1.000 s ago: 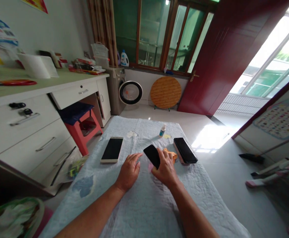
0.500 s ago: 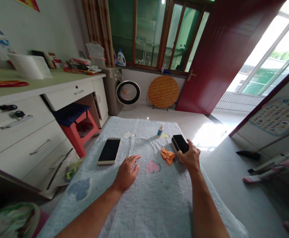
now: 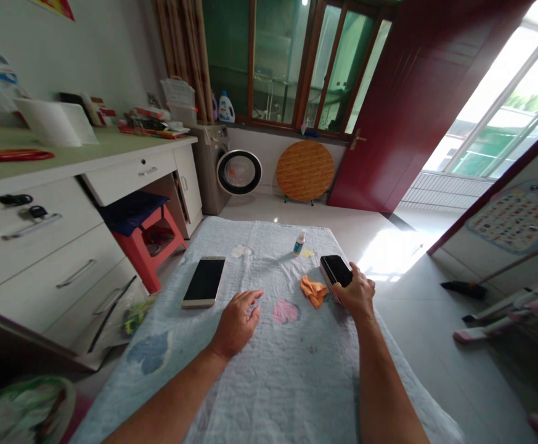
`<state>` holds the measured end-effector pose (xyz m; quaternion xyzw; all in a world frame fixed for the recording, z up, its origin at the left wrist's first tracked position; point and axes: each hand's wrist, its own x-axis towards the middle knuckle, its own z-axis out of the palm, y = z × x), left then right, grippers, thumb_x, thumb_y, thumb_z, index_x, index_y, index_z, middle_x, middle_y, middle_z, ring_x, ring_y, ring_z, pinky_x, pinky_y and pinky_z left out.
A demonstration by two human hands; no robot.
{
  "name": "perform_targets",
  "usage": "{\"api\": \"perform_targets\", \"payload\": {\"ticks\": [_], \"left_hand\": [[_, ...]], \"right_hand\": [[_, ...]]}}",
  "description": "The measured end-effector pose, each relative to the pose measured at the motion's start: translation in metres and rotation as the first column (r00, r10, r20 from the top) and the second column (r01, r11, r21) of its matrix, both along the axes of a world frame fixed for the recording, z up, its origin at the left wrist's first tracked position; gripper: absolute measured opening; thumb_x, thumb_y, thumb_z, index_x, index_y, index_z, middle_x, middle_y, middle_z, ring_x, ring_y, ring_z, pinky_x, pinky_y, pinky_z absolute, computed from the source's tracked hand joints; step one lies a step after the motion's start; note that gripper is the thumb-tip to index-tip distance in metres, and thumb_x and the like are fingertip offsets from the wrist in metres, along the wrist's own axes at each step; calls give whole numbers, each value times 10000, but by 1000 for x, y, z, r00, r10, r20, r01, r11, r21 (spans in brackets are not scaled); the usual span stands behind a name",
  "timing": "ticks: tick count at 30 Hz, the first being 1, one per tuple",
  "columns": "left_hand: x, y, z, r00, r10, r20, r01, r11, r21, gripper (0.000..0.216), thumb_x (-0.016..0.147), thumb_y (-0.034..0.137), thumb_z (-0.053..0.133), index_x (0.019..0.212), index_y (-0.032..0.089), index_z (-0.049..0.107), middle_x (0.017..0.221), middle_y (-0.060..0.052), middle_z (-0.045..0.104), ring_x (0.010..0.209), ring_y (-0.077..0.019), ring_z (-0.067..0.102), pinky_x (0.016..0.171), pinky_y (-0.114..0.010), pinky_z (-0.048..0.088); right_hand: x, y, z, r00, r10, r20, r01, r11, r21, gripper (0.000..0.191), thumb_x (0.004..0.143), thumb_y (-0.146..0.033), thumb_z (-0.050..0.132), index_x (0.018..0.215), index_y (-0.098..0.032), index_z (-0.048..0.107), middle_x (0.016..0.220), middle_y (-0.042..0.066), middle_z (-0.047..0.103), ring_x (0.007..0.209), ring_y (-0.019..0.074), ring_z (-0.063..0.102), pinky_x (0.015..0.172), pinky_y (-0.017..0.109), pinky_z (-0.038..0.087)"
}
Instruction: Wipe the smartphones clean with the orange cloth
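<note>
My right hand grips a black smartphone by its sides, thumb on the near left edge and fingers on the right. Beneath this phone a paler edge shows; whether it is a case or another phone I cannot tell. Just left of it lies a crumpled orange cloth. My left hand hovers or rests over the cover, fingers loosely apart and holding nothing. A larger gold-framed smartphone, screen up and dark, lies beyond it to the left. A small spray bottle stands upright farther back.
A pale blue quilted cover spreads over the surface before me. Left are a white-drawer desk and a red stool. Behind stand a washing machine with its door open and a round wooden tabletop.
The black smartphone has sunk very slightly in my right hand, its far edge now a little lower. My left hand and the other things keep their places.
</note>
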<state>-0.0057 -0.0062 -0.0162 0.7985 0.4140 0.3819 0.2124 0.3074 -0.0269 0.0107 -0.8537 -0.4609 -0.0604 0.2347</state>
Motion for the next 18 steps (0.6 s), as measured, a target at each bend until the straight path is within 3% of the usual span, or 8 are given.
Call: {"api": "perform_targets", "payload": {"ticks": [5, 11, 18], "left_hand": [[0, 0, 0, 1000, -5, 3, 5, 1000, 4, 315, 811, 151, 490, 1102, 179, 608, 1036, -70, 682, 879, -203, 629, 848, -377, 520], [-1, 0, 2, 1000, -6, -2, 6, 1000, 13, 307, 811, 139, 494, 1096, 169, 604, 1018, -69, 681, 866, -200, 626, 839, -374, 519], [-2, 0, 3, 1000, 1, -22, 0, 998, 60, 306, 809, 118, 498, 1092, 168, 603, 1007, -68, 682, 873, -201, 627, 837, -360, 516]], "right_hand": [[-4, -2, 4, 998, -56, -11, 55, 995, -81, 723, 726, -405, 553, 1405, -191, 425, 1262, 120, 574, 1122, 359, 472, 915, 445, 344], [-7, -2, 3, 998, -58, 8, 59, 994, -96, 778, 736, -530, 559, 1405, -159, 416, 1277, 154, 566, 1106, 377, 499, 898, 464, 367], [-8, -4, -3, 997, -55, 49, 55, 998, 12, 735, 745, -508, 578, 1365, -133, 459, 1244, 198, 567, 1101, 394, 497, 883, 512, 378]]}}
